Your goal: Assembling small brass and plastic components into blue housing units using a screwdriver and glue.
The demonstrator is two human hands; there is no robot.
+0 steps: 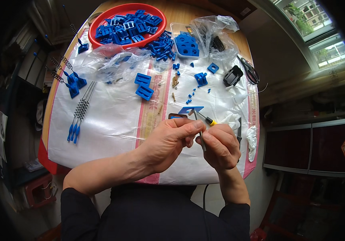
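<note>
Both hands meet over the near middle of the table, on a slim grey rod [203,146] whose exact kind I cannot make out. My left hand [172,138] pinches it between thumb and fingers near its upper part. Just below, my right hand [220,145] grips it with thumb and forefinger. Right beyond the fingertips is a flat blue plastic plate [191,109]. A screwdriver with a yellow and black handle [210,121] lies behind my right hand. Partly hidden past my left hand is a small dark-rimmed object [177,115].
A red basin [164,25] of blue parts stands at the back, beside a clear box [201,55]. Springs with blue ends [81,108] lie left. Two blue plates [144,92], brass screws [175,80], a black holder [233,75] and scissors [249,71] lie about.
</note>
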